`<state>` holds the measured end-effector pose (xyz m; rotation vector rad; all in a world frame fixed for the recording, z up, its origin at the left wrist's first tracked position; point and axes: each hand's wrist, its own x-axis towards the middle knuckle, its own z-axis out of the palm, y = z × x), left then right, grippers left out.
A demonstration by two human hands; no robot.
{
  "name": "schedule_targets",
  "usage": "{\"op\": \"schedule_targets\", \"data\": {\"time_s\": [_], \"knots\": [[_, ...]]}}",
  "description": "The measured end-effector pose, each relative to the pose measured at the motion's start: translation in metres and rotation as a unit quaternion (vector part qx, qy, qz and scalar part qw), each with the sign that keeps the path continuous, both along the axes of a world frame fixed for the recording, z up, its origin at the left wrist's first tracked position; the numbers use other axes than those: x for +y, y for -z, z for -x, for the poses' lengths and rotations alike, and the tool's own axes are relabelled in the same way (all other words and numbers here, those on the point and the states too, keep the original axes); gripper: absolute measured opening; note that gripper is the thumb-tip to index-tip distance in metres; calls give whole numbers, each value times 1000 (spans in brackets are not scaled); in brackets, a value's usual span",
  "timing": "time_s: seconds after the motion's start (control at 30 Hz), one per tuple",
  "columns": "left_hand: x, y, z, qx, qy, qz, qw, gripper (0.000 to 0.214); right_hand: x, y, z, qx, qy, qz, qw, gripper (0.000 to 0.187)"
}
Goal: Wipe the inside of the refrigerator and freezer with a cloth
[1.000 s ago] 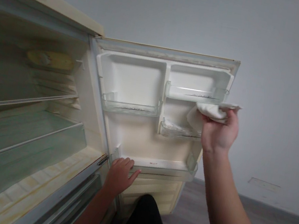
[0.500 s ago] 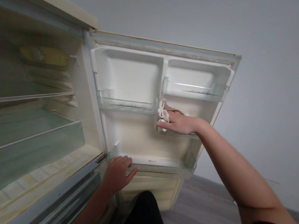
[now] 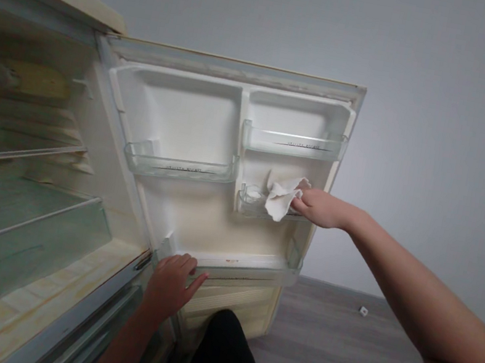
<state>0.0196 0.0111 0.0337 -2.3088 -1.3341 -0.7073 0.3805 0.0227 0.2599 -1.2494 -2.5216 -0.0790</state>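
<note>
My right hand [image 3: 320,208] pinches a crumpled white cloth [image 3: 284,196] at the right middle door shelf [image 3: 250,208]. The cloth hangs over the front of that clear shelf, and my fingertips are partly hidden behind it. My left hand [image 3: 171,281] is at the left end of the long bottom door shelf [image 3: 249,275]. Its fingers hook over the front rim with the thumb out to the side. Both shelves are on the inner side of the open fridge door [image 3: 184,215].
Left stands the fridge body, with a glass shelf [image 3: 17,154] and a greenish clear drawer [image 3: 26,237]. Above the cloth is another door shelf [image 3: 293,145]; a left door shelf [image 3: 179,167] sits beside it. A small white cube-like object [image 3: 363,311] lies on the grey floor [image 3: 333,360].
My right hand has drawn the cloth rightward along the middle door shelf, baring its left end. My left hand stays on the bottom shelf. The view has turned slightly right.
</note>
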Motion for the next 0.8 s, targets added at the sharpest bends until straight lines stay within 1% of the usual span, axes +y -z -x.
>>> {"op": "schedule_targets", "data": {"time_s": [0.1,0.17,0.23,0.3,0.37,0.47,0.53,0.63,0.7,0.73,0.8], "knots": [[3,2,1,-7,10,-6,1000,30,7,1,13,3,-45,-43,998,45],[5,3,1,-10,13,-9,1000,31,12,1,26,6,-36,-60,998,41],[6,4,0,-12,15,-8,1000,31,16,1,41,-7,-13,-60,998,41],[5,3,-1,-12,9,-7,1000,32,19,1,52,-26,-20,-60,998,37],[4,3,-2,-11,3,-7,1000,32,19,2,57,-20,-52,-67,996,34],[1,2,-1,-5,0,-4,1000,33,17,5,55,18,-87,-98,991,31],[1,2,0,-2,-2,2,1000,33,14,7,51,29,-72,-118,990,29],[1,2,1,-3,-7,11,1000,33,7,10,49,30,-18,-138,990,26],[1,1,0,-1,-7,16,1000,32,3,14,54,47,5,-187,981,24],[1,1,0,0,-7,17,1000,32,1,18,59,47,-4,-224,974,23],[1,1,0,2,-6,13,1000,31,0,29,70,9,-52,-300,953,23]]}}
